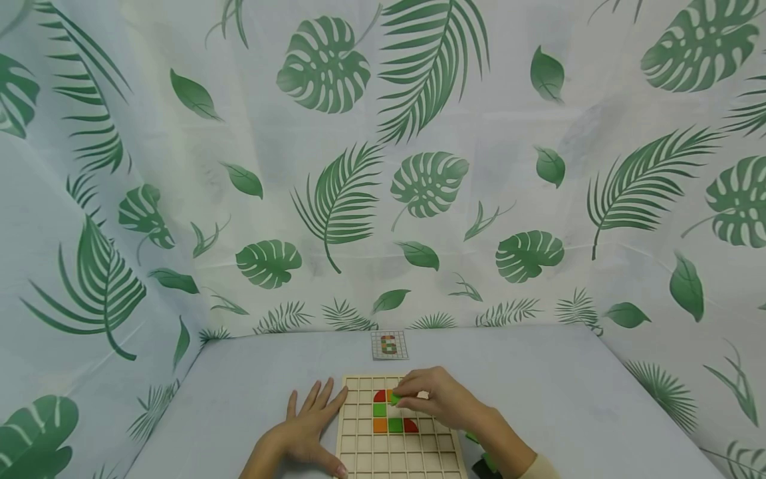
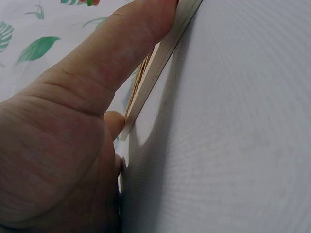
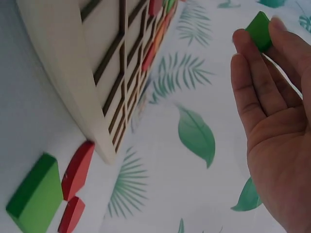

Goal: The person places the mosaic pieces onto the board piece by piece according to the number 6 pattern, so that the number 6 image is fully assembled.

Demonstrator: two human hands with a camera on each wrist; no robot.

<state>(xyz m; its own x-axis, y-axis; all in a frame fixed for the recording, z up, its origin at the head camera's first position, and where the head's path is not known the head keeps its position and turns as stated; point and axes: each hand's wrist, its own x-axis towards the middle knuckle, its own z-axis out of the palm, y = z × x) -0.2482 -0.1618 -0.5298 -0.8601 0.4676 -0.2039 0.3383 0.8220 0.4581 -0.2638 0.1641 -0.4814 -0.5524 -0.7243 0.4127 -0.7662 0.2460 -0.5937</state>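
Note:
A wooden grid board (image 1: 397, 462) lies on the table with several tiles in its cells: a red rounded tile (image 1: 380, 397), an orange tile partly behind the fingers, a green square (image 1: 380, 410), and a lower row of an orange square (image 1: 380, 426), another green square (image 1: 395, 426) and a red rounded tile (image 1: 410, 426). Above the upper row my right hand (image 1: 443, 399) pinches a green tile (image 3: 260, 31) between thumb and fingertips. My left hand (image 1: 308, 426), fingers spread, rests along the board's left edge, its thumb touching the rim (image 2: 160, 63).
Beyond the board lies a small card (image 1: 389, 345) printed with a coloured tile pattern on a grid. Right of the board are loose pieces, including a green tile (image 3: 36, 194) and two red ones, the larger a red tile (image 3: 77, 170). Leaf-print cloth (image 1: 359, 299) hangs behind.

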